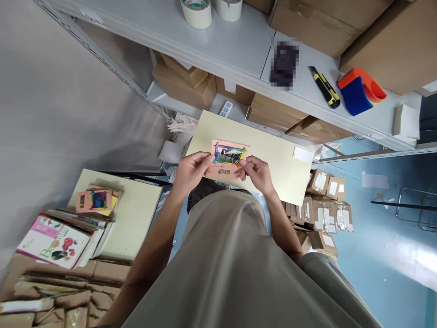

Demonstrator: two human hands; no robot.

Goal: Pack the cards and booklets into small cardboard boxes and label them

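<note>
Between my two hands is a pink card (pixel 228 159) with a black-and-white picture framed in rainbow colours and a small drawing below it. My left hand (pixel 194 169) pinches its left edge between thumb and fingers. On the opposite edge, my right hand (pixel 256 172) grips the card the same way. The card is over a pale yellow tabletop (pixel 276 168), near its front edge. A small white label (pixel 302 154) lies toward the right end of that tabletop.
Above the table, a grey shelf (pixel 235 54) carries tape rolls (pixel 198 16), a yellow utility knife (pixel 325 87), an orange-and-blue tape dispenser (pixel 360 91) and cardboard boxes (pixel 327 23). At left, books (pixel 56 241) and similar pink cards (pixel 94 201) are stacked. Parcels (pixel 322 214) sit at right.
</note>
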